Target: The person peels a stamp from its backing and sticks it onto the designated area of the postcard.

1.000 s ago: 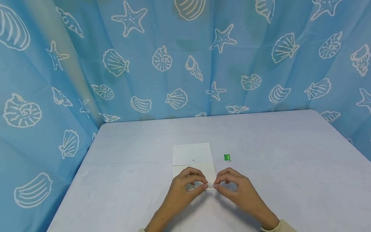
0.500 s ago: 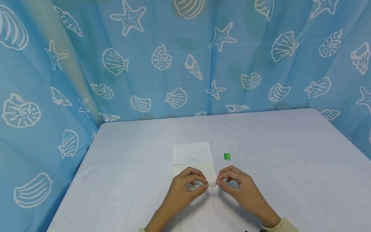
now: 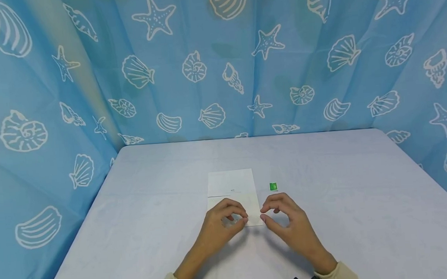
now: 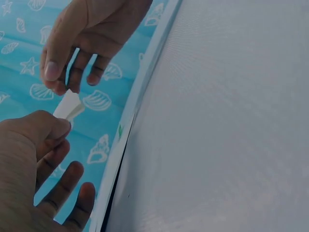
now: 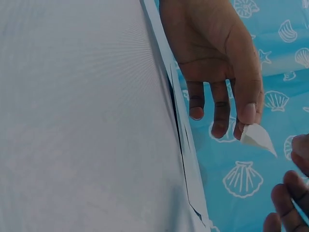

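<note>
While the left hand (image 3: 222, 224) pinches a small white scrap (image 4: 69, 105) between thumb and fingers, the right hand (image 3: 285, 217) hangs just beside it, its fingers loosely bent with a gap between thumb and forefinger, holding nothing that I can see. Both hands are raised above the tabletop (image 3: 351, 178), fingertips facing one another, and the scrap juts out towards the right hand, narrowing to a point (seen from above, it hardly shows against the paler things below). Beneath and beyond the hands lies a sheet of white paper (image 3: 230, 182), crossed by a thin line and bearing a mark too tiny for me to read; the left hand covers part of it. Near the paper's right side, a little green square (image 3: 273, 186) lies flat, and behind the tabletop hangs a blue curtain (image 3: 220, 88) printed with white shells and starfish
</note>
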`<action>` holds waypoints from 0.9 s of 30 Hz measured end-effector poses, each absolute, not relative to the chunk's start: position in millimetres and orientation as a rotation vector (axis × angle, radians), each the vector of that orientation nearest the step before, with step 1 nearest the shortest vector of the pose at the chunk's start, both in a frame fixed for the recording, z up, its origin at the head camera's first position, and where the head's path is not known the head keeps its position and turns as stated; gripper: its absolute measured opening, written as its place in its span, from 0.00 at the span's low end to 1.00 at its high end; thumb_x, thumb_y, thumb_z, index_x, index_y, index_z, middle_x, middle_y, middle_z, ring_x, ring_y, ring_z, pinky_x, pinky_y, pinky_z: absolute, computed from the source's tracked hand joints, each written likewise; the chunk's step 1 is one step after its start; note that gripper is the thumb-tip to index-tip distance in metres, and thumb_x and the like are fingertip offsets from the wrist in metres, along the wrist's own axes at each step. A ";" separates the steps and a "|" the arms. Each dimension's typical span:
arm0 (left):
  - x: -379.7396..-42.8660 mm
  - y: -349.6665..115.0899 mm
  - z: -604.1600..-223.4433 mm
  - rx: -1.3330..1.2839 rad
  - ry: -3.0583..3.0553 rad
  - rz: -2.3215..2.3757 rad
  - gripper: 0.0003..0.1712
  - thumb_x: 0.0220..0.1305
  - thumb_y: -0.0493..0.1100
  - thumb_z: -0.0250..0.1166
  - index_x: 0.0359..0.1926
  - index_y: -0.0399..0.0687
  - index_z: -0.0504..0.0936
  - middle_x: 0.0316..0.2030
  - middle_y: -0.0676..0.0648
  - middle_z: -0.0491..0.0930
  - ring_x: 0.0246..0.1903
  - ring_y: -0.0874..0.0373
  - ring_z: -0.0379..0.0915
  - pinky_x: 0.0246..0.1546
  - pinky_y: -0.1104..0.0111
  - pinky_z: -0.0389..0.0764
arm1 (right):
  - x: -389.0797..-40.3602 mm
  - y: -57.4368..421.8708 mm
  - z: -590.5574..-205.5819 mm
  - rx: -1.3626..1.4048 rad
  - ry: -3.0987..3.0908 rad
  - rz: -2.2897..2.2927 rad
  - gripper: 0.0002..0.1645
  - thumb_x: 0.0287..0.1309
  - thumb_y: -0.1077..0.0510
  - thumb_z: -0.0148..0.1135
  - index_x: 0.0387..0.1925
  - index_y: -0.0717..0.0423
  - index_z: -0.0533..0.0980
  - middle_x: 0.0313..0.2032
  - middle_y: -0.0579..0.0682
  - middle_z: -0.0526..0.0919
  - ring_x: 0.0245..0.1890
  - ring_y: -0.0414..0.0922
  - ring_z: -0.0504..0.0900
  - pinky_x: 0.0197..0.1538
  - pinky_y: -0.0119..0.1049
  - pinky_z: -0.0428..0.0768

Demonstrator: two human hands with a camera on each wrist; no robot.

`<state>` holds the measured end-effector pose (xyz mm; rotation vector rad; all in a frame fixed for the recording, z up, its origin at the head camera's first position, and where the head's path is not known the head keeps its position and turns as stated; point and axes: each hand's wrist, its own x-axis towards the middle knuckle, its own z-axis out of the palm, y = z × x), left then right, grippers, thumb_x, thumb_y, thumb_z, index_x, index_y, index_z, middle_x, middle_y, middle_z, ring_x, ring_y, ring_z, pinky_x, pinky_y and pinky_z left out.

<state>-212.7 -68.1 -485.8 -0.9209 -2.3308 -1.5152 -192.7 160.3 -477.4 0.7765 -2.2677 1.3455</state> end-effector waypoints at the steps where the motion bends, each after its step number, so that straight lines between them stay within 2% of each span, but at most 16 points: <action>1: -212.4 -68.2 -485.5 -0.914 -2.333 -1.514 0.05 0.63 0.38 0.71 0.37 0.53 0.86 0.45 0.60 0.79 0.45 0.62 0.77 0.40 0.65 0.83 | -192.4 159.7 -477.4 0.809 -2.227 1.326 0.14 0.56 0.66 0.72 0.41 0.46 0.82 0.48 0.45 0.77 0.46 0.41 0.76 0.45 0.37 0.77; 4: -212.0 -68.4 -485.2 -0.896 -2.344 -1.515 0.05 0.63 0.38 0.71 0.37 0.54 0.86 0.44 0.60 0.79 0.44 0.62 0.77 0.40 0.65 0.83 | -192.9 157.2 -478.4 0.919 -2.132 1.234 0.18 0.51 0.70 0.73 0.41 0.48 0.84 0.47 0.48 0.77 0.45 0.44 0.76 0.45 0.33 0.75; 7: -211.9 -68.6 -485.0 -0.884 -2.357 -1.532 0.05 0.63 0.39 0.71 0.37 0.55 0.86 0.44 0.61 0.79 0.44 0.62 0.77 0.40 0.65 0.82 | -194.0 154.4 -479.9 0.986 -2.103 1.147 0.18 0.48 0.72 0.74 0.40 0.52 0.85 0.47 0.52 0.76 0.46 0.47 0.74 0.46 0.32 0.73; 17: -211.9 -67.8 -486.3 -0.910 -2.355 -1.581 0.03 0.64 0.41 0.71 0.38 0.55 0.86 0.45 0.60 0.79 0.45 0.61 0.77 0.41 0.65 0.82 | -194.7 153.7 -484.6 0.926 -2.179 1.061 0.16 0.49 0.69 0.74 0.41 0.51 0.85 0.47 0.50 0.76 0.47 0.47 0.74 0.47 0.34 0.72; 27: -209.9 -64.4 -484.8 -0.955 -2.320 -1.593 0.04 0.64 0.38 0.71 0.37 0.53 0.86 0.45 0.57 0.80 0.46 0.60 0.77 0.41 0.65 0.83 | -195.3 149.3 -486.8 0.935 -2.136 1.054 0.07 0.58 0.59 0.73 0.38 0.52 0.84 0.45 0.49 0.78 0.45 0.45 0.75 0.47 0.35 0.70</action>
